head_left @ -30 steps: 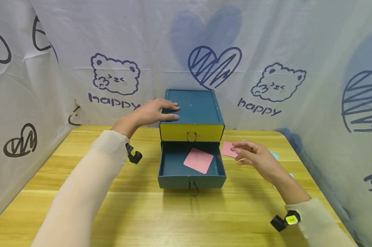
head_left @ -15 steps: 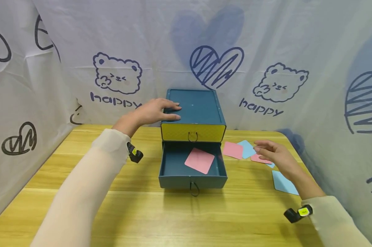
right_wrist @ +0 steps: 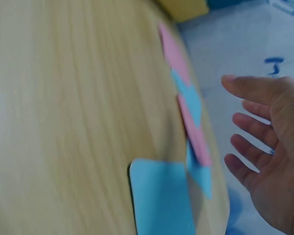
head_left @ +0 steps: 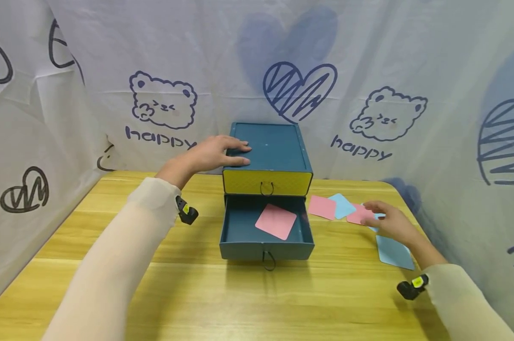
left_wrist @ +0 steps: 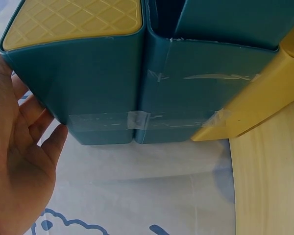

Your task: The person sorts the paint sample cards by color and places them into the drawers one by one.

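My left hand lies with its fingers over the left edge of a teal two-drawer box. The upper yellow drawer is pushed in. The lower teal drawer is pulled out, with a pink square card flat inside. To the right, my right hand hovers near the table cards, holding nothing; its fingers are spread apart in the right wrist view. Closest to its fingertips is a pink card, which overlaps a blue card partly hidden by the hand. Just nearer lies another blue card.
Beside the box, a pink card and a blue card overlap on the wooden table. Printed cloth hangs behind and along both sides. Each wrist wears a small black camera. A wire loop handle hangs from the lower drawer.
My right hand has moved right, away from the drawer, uncovering several cards, then lowered a little toward the pink and blue ones. My left hand stays on the box.
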Available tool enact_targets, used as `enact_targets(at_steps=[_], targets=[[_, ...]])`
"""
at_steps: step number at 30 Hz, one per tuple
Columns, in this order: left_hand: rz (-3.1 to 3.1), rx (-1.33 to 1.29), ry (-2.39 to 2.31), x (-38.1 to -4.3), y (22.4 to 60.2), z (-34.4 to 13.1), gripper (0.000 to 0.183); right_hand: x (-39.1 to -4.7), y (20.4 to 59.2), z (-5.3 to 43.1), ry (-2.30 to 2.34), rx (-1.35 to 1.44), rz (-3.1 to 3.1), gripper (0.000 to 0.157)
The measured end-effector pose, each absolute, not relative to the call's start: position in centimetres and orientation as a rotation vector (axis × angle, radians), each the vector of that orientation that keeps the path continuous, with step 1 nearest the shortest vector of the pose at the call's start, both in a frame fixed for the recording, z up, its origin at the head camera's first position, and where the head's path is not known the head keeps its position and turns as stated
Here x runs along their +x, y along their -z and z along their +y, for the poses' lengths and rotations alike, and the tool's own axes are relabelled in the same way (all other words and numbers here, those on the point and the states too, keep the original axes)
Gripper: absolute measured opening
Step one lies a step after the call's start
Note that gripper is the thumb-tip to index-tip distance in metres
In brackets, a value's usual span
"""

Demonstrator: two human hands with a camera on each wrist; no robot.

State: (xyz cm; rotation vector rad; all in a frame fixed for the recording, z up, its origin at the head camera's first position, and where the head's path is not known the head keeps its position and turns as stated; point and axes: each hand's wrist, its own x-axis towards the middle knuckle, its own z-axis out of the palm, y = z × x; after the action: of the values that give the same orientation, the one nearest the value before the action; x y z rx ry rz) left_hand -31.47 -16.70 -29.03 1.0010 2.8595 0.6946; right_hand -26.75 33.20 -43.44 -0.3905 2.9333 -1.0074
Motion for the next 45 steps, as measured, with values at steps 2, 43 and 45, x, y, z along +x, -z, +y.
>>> enact_targets(at_steps=[2,43,45], targets=[[2.861,1.004,-0.693,-31.5,29.0,-16.7,0.058,-27.3,43.9,33.7,0.953,-0.416,2.942,0.068],[2.875,0.975,-0.724,-31.6,29.4,-16.9,0.057,-31.1,46.4,36.5,0.966,-0.395,2.775,0.091],[2.874,0.975,-0.726,-31.6,29.5,-16.8,0.058,-30.8,46.0,36.6,0.929,-0.392,2.796,0.091]])
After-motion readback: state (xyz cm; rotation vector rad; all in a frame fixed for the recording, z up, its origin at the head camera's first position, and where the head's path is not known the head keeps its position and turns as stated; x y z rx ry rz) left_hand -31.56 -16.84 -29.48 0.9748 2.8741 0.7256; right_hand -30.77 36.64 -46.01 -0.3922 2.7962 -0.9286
